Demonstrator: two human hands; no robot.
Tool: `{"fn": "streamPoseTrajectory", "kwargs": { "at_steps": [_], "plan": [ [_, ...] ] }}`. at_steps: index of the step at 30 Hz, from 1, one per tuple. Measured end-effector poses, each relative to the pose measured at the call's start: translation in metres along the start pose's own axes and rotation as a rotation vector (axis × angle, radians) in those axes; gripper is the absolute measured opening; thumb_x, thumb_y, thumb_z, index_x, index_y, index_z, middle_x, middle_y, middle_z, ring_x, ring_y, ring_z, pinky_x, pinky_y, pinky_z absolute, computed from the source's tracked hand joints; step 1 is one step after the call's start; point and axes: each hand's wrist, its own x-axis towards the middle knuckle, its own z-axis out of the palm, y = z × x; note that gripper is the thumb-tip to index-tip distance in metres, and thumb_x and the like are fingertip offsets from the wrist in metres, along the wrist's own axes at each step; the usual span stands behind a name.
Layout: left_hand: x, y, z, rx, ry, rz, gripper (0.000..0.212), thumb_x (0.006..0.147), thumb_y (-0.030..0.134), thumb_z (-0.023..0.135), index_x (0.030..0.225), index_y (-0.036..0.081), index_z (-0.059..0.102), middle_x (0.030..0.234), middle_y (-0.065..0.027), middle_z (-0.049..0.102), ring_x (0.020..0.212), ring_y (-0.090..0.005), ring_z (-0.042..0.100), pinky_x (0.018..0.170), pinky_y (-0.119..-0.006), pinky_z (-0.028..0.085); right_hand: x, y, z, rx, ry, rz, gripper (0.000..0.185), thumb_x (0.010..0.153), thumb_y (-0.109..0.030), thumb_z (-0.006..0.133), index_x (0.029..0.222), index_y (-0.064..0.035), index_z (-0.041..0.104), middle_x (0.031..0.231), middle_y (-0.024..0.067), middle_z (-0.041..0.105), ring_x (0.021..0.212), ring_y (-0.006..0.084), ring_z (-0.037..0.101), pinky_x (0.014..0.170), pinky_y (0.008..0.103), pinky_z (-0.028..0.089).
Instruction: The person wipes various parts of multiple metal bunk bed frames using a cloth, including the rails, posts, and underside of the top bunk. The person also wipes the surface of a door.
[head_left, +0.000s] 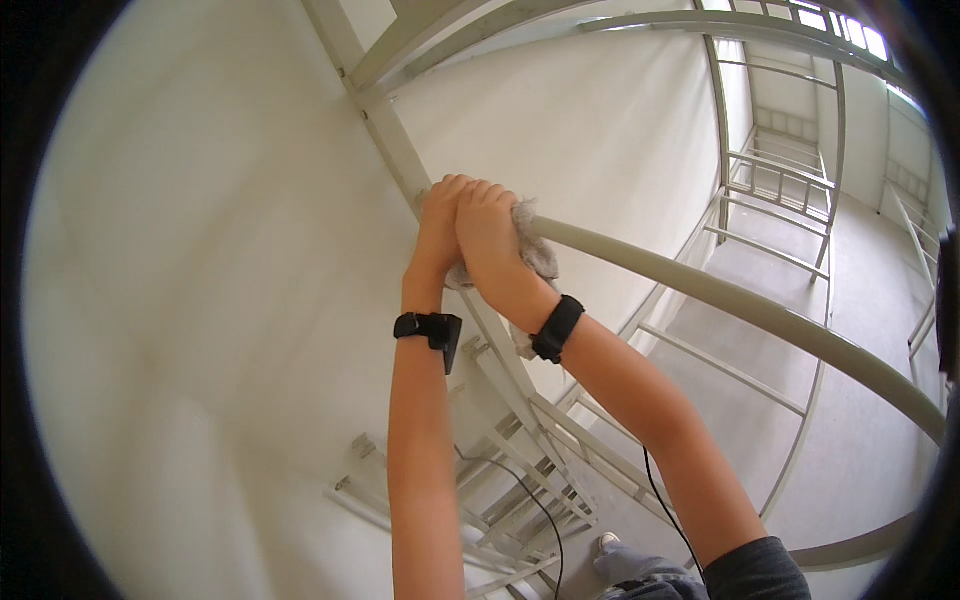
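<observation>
Both hands are side by side on a grey cloth (534, 244) wrapped over a metal rail (675, 281) of a metal bed frame, near an upright post (397, 142). My left hand (442, 225) is curled over the rail end nearest the post, its fingers closed on the cloth. Right beside it, my right hand (487, 225) presses over the cloth, with folds of it hanging below and to the right. Each wrist wears a black strap. The fingertips' undersides are hidden.
White wall (187, 225) fills the left. A metal ladder (724, 367) and further bunk frames (780, 187) stand at the right. Lower down are stacked metal bars (517, 487), a black cable (536, 499) and the wearer's shoe (609, 538) on the floor.
</observation>
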Motion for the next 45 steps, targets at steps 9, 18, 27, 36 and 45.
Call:
{"fn": "streamPoseTrajectory", "kwargs": {
  "at_steps": [9,18,27,36,45],
  "plan": [
    [0.014,0.111,0.002,0.007,0.051,0.043,0.012,0.069,0.012,0.056,0.078,0.005,0.055,0.078,-0.0072,0.053,0.077,-0.0274,0.048,0.069,-0.036,0.038,-0.068,0.074,-0.034,-0.024,0.067,0.060,0.030,0.070,-0.018,0.057,0.095,-0.0026,0.050,0.079,0.0036,0.049,0.072,0.0156,0.048,0.062,0.0284,0.038],
    [0.036,0.236,0.001,-0.018,0.058,0.090,0.010,0.068,0.012,0.055,0.074,0.005,0.052,0.072,-0.0084,0.051,0.075,-0.0281,0.048,0.067,-0.036,0.038,-0.148,0.171,-0.086,0.012,0.143,0.102,0.021,0.069,-0.016,0.056,0.087,-0.0052,0.051,0.076,0.0035,0.051,0.072,0.0154,0.050,0.064,0.0277,0.038],
    [0.068,0.374,-0.003,-0.033,0.060,0.159,0.014,0.068,0.015,0.056,0.075,0.004,0.051,0.073,-0.0094,0.053,0.072,-0.0294,0.049,0.065,-0.038,0.038,-0.231,0.277,-0.142,0.086,0.189,0.159,0.021,0.066,-0.014,0.057,0.084,-0.0048,0.052,0.078,0.0050,0.053,0.077,0.0166,0.051,0.069,0.0275,0.039],
    [0.093,0.494,-0.008,-0.016,0.012,0.131,0.016,0.067,0.016,0.057,0.077,0.003,0.051,0.072,-0.0096,0.053,0.071,-0.0301,0.050,0.063,-0.037,0.041,-0.307,0.367,-0.197,-0.001,0.124,0.143,0.027,0.064,-0.009,0.059,0.088,-0.0022,0.051,0.081,0.0068,0.053,0.079,0.0180,0.052,0.074,0.0280,0.040],
    [0.104,0.538,0.000,-0.039,0.143,0.169,0.018,0.062,0.019,0.059,0.072,0.005,0.054,0.069,-0.0064,0.056,0.067,-0.0214,0.054,0.064,-0.030,0.042,-0.335,0.397,-0.217,-0.048,0.200,0.174,0.026,0.062,-0.009,0.058,0.087,-0.0032,0.050,0.080,0.0054,0.048,0.079,0.0177,0.046,0.075,0.0281,0.035]
  ]
}}
